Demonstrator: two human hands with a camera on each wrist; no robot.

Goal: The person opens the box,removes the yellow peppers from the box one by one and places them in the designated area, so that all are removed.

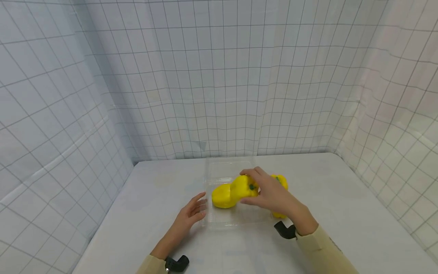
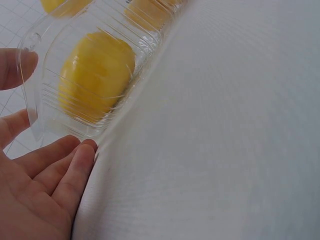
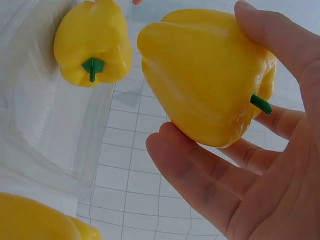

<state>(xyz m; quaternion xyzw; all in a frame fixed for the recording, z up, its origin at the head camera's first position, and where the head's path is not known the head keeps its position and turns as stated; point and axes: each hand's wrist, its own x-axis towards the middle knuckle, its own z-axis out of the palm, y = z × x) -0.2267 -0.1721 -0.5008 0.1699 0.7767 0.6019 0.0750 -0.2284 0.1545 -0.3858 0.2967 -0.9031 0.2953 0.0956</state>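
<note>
A yellow pepper with a green stem (image 3: pixel 205 75) is gripped between the thumb and fingers of my right hand (image 1: pixel 273 194), held over the clear plastic container (image 1: pixel 226 220). Inside the container, at its left, lies another yellow pepper (image 1: pixel 221 196). My left hand (image 1: pixel 187 217) is beside the container's left wall, fingers loosely bent; in the left wrist view its fingertips (image 2: pixel 86 146) are at the container's lower edge, and whether they touch it I cannot tell.
A further yellow pepper (image 1: pixel 280 182) stands to the right of the container, partly behind my right hand. Around the white table (image 1: pixel 150 190) hang white curtains with a dark grid (image 1: pixel 212 76).
</note>
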